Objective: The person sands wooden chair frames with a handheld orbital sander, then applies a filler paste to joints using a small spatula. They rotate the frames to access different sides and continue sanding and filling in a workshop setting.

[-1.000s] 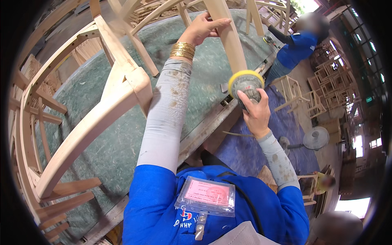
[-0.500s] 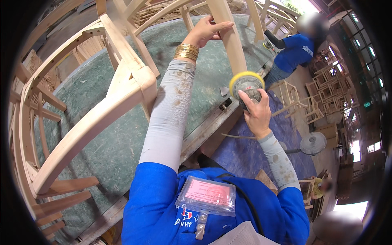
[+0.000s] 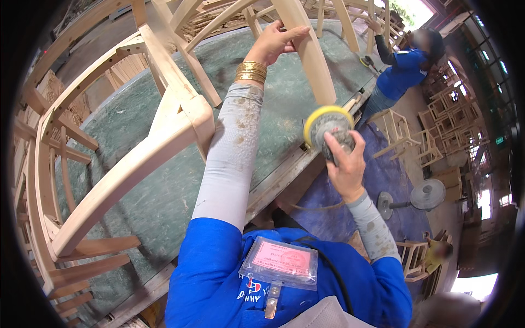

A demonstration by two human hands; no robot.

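Observation:
My left hand (image 3: pixel 278 42), with gold bangles at the wrist, is closed around a pale wooden chair leg (image 3: pixel 309 60), the thumb lying across its face. The leg slants down toward me and ends close to the sander. In my right hand (image 3: pixel 347 172) is a round power sander (image 3: pixel 331 131) with a yellow-edged pad; my fingers wrap its dark, dusty body. The pad sits just below the leg's end, and I cannot tell whether they touch. Left of my left forearm stands a large wooden chair frame (image 3: pixel 126 164) with a curved rail.
A green worktable (image 3: pixel 262 147) lies under the frames, its edge running diagonally before me. At the far right a co-worker in blue (image 3: pixel 402 71) stands by more chair frames, a second sander (image 3: pixel 367 61) nearby. A hose, a fan (image 3: pixel 426 194) and stacked frames (image 3: pixel 451 112) are to the right.
My sander has moved slightly down from the leg's end, and more of the end shows. The co-worker's hand has risen to a chair frame. The view has shifted a little.

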